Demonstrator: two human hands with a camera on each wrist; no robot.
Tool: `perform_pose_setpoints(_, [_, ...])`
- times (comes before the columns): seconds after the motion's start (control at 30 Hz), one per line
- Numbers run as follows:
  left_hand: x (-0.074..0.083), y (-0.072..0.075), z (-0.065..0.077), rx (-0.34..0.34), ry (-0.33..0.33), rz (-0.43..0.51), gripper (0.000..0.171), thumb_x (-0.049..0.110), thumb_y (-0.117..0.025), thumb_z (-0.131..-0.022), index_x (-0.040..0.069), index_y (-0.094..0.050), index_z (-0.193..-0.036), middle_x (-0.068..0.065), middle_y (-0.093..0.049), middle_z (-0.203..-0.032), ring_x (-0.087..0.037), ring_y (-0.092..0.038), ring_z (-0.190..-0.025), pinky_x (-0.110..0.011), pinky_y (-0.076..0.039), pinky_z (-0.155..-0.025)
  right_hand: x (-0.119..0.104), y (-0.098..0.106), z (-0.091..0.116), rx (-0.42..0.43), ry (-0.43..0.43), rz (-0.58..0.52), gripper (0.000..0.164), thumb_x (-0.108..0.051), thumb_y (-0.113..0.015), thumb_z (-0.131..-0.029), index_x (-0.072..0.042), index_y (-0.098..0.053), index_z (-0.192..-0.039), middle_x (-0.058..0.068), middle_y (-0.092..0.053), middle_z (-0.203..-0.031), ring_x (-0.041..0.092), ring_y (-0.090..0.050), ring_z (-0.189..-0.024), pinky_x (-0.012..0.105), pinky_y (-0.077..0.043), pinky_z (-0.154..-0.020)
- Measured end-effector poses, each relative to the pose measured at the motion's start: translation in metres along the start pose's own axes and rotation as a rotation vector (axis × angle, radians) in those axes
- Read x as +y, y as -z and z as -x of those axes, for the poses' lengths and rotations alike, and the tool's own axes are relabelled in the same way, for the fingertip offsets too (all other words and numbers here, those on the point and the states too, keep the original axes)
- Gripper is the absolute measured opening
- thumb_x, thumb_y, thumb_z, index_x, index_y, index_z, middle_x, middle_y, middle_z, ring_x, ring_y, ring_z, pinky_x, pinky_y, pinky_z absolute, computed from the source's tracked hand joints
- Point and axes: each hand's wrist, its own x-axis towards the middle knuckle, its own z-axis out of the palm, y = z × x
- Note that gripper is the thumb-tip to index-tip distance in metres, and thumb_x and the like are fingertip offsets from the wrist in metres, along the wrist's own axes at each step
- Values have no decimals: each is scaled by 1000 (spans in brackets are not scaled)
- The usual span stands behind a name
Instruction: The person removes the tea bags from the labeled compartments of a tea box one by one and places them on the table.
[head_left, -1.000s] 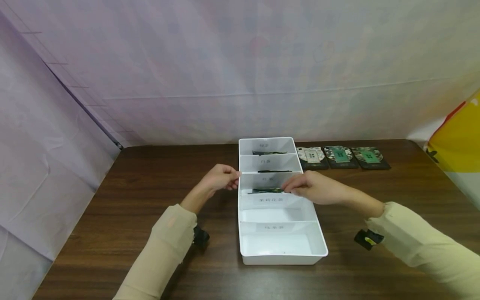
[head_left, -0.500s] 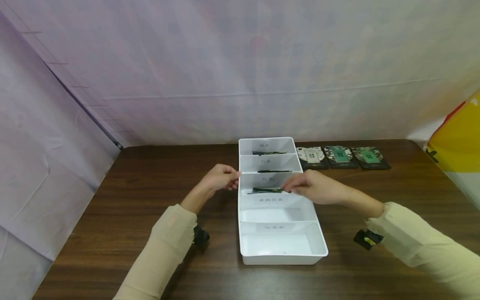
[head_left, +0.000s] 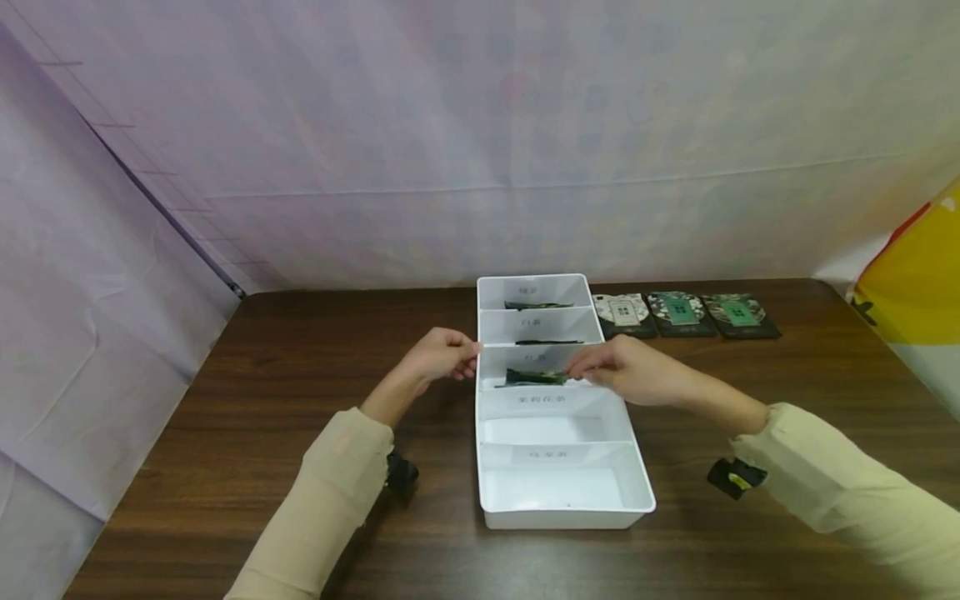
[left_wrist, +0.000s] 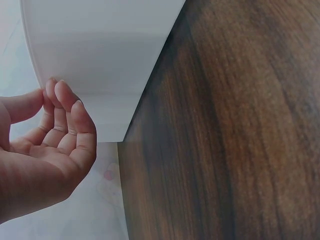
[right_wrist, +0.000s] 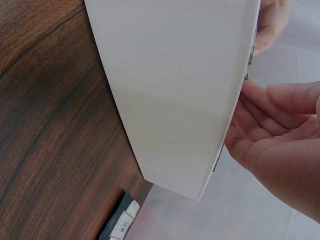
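Observation:
A long white divided box (head_left: 558, 521) stands on the table, its compartments marked with printed labels. At its left rim my left hand (head_left: 441, 354) pinches the edge between thumb and fingers, as the left wrist view also shows. My right hand (head_left: 641, 372) reaches over the right rim and pinches the right end of a dark green tea packet (head_left: 534, 377) in the third compartment from the back. Part of that packet is hidden behind the fingertips. A dark packet (head_left: 538, 306) stands in the rearmost compartment, and another dark packet (head_left: 549, 342) in the second.
Right of the box's far end lie three flat packets in a row: one with a white label (head_left: 625, 313), then a green-labelled packet (head_left: 681, 312) and another green-labelled packet (head_left: 741, 314). A pale curtain (head_left: 360, 150) hangs behind the brown table (head_left: 315, 333).
The right hand has lifted slightly, and the packet it pinches has risen and tilted to show more of its face. The left hand and the box stay put.

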Motion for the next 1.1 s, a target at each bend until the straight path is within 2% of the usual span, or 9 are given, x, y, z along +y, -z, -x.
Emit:
perform_pose_setpoints(0.3, [0, 0, 0, 2, 3, -10, 21, 9, -50, -94, -9, -60, -93, -6, -55, -70, -13, -54, -61, -32, -50, -67, -3, 7, 1, 16, -1, 10, 21, 3, -50, -90, 3, -66, -103, 16, -61, -110, 34, -54, -106, 43, -47, -83])
perform_pose_setpoints(0.6, [-1, 0, -1, 6, -1, -10, 20, 9, -50, -94, -9, -60, -93, -6, -55, -70, -13, -54, -61, -25, -48, -61, -10, 16, 1, 45, 1, 17, 21, 4, -50, -90, 3, -66, -102, 15, -62, -110, 32, -56, -105, 42, -48, -82])
perform_pose_setpoints(0.83, [0, 1, -1, 2, -4, -12, 21, 8, -49, -94, -9, -59, -94, -6, -56, -70, -12, -54, -61, -26, -48, -62, -14, 25, 4, 73, -22, 16, 21, 5, -50, -89, 2, -66, -103, 15, -61, -111, 30, -57, -104, 41, -49, -80])
perform_pose_setpoints(1.0, [1, 1, -1, 5, 12, -16, 21, 8, -49, -94, -9, -60, -96, -6, -55, -71, -12, -54, -61, -28, -49, -65, -17, 33, 8, 118, -13, 47, 21, 5, -51, -89, 0, -67, -102, 12, -62, -110, 28, -57, -104, 41, -48, -80])
perform_pose_setpoints(1.1, [0, 1, -1, 7, 8, -13, 20, 8, -49, -94, -9, -60, -95, -6, -55, -71, -12, -54, -61, -29, -49, -65, -19, 38, 9, 141, -1, 63, 21, 5, -51, -90, 0, -67, -101, 12, -63, -110, 27, -57, -104, 37, -48, -76])
